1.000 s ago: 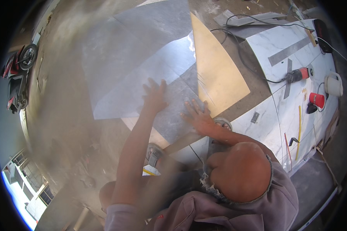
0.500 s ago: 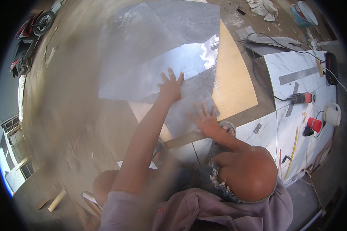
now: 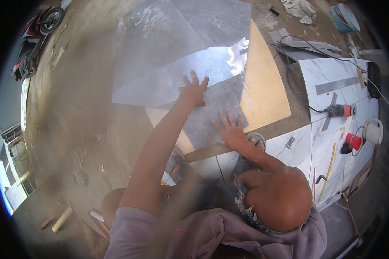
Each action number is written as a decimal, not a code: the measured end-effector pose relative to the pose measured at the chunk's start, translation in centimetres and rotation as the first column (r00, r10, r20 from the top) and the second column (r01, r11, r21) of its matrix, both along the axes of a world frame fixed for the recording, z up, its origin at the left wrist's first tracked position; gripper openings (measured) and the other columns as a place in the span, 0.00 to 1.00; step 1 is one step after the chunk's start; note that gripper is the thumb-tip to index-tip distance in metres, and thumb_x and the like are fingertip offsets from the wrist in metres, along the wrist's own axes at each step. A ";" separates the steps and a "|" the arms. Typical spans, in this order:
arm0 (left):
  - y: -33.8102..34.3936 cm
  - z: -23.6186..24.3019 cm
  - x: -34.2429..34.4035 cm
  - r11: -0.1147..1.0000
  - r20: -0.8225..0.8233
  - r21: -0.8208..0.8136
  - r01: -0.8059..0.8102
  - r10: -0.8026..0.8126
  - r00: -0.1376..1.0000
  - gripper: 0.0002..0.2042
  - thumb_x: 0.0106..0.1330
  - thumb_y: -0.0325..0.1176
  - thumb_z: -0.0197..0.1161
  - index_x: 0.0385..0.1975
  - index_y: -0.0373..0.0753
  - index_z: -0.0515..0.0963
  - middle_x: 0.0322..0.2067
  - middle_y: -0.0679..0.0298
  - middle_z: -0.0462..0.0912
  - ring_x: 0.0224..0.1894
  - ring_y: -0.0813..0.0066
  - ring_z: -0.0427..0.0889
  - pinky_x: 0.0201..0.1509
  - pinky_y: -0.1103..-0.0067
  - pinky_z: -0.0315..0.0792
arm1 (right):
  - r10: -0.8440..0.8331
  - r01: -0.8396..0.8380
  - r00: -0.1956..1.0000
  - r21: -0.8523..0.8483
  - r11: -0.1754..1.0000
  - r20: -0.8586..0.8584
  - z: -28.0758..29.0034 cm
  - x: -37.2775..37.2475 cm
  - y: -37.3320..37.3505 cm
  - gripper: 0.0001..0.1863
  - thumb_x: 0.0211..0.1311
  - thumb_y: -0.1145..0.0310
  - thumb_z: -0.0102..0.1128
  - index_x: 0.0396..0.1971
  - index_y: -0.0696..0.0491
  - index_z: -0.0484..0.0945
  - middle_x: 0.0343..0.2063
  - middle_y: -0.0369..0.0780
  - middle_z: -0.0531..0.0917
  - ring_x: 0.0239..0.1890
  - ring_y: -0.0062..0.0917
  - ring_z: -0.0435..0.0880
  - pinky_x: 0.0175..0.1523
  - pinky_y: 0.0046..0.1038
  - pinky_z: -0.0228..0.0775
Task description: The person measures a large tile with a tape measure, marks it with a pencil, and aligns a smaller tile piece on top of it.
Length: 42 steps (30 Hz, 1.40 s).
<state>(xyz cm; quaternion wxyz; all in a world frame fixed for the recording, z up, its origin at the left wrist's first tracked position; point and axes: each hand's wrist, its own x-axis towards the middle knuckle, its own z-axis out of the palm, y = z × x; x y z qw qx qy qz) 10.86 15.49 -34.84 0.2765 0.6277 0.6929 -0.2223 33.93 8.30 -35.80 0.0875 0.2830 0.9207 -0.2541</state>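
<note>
My left hand (image 3: 193,91) lies spread on a grey tile (image 3: 209,125), near the lower edge of a larger glossy grey sheet, perhaps also a tile (image 3: 160,56), that reflects sky and cloud. My right hand (image 3: 232,133), fingers apart, rests on the near right part of the smaller grey tile. Neither hand grips anything. Beneath the grey pieces, a tan board (image 3: 263,90) sticks out on the right, with a paler part showing at the left. A blurred streak hides part of the lower left.
White marbled tiles (image 3: 285,149) cover the right side. On them are a red angle grinder (image 3: 342,111) with a cable, a red cup (image 3: 353,140), a whitish jug (image 3: 372,131) and a yellow stick (image 3: 328,172). A bucket (image 3: 345,19) stands far right; motorbikes (image 3: 51,20) are far left.
My right hand, blurred before, now shows sharply with its fingers spread on the tile. My left hand stays at nearly the same spot. The whole view has shifted slightly.
</note>
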 end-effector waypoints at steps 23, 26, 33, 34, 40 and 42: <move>0.1 0.5 0.9 0.990 0.085 0.089 -0.111 0.103 0.991 0.47 0.50 0.50 0.71 0.69 0.53 0.50 0.69 0.39 0.37 0.67 0.25 0.42 0.57 0.40 0.63 | 0.002 -0.001 1.000 -0.038 0.999 0.026 0.2 0.1 0.7 0.47 0.45 0.53 0.71 0.67 0.44 0.58 0.70 0.51 0.45 0.72 0.51 0.41 0.62 0.71 0.35; 0.2 0.7 1.1 0.993 0.049 0.068 -0.100 0.096 0.994 0.47 0.50 0.50 0.71 0.69 0.53 0.49 0.69 0.39 0.37 0.67 0.25 0.42 0.57 0.41 0.64 | 0.009 -0.010 1.000 -0.031 0.999 -0.012 0.3 0.3 0.6 0.48 0.43 0.53 0.72 0.67 0.44 0.59 0.70 0.51 0.47 0.72 0.51 0.42 0.63 0.71 0.36; 0.6 1.0 1.6 0.998 0.028 0.015 -0.068 0.067 0.997 0.44 0.54 0.46 0.68 0.69 0.53 0.48 0.69 0.38 0.35 0.67 0.25 0.42 0.56 0.43 0.66 | -0.001 -0.002 0.999 -0.078 0.997 -0.038 0.9 0.8 1.0 0.45 0.43 0.55 0.72 0.64 0.46 0.63 0.70 0.51 0.48 0.73 0.49 0.40 0.63 0.70 0.39; 0.5 0.8 1.6 0.997 0.019 0.024 -0.067 0.067 0.998 0.44 0.54 0.46 0.68 0.69 0.53 0.48 0.69 0.38 0.35 0.67 0.25 0.42 0.56 0.43 0.66 | -0.008 0.005 0.999 -0.098 0.995 -0.037 1.0 0.8 1.1 0.44 0.44 0.55 0.72 0.64 0.46 0.64 0.70 0.51 0.48 0.73 0.48 0.40 0.62 0.70 0.40; 0.4 0.2 1.4 0.998 -0.017 0.005 -0.065 0.066 0.998 0.48 0.54 0.52 0.68 0.71 0.56 0.43 0.70 0.40 0.32 0.69 0.29 0.41 0.59 0.47 0.65 | -0.128 0.093 0.977 -0.200 0.975 -0.170 1.4 2.0 2.0 0.38 0.52 0.56 0.66 0.63 0.49 0.64 0.67 0.53 0.54 0.71 0.45 0.48 0.67 0.58 0.46; 0.6 0.6 1.5 0.996 0.017 -0.016 -0.084 0.084 0.996 0.48 0.53 0.51 0.68 0.71 0.56 0.44 0.70 0.40 0.32 0.69 0.29 0.41 0.60 0.48 0.64 | -0.270 0.164 0.938 -0.408 0.898 -0.217 2.6 3.0 2.6 0.35 0.57 0.55 0.63 0.63 0.50 0.64 0.65 0.53 0.59 0.69 0.45 0.53 0.67 0.52 0.49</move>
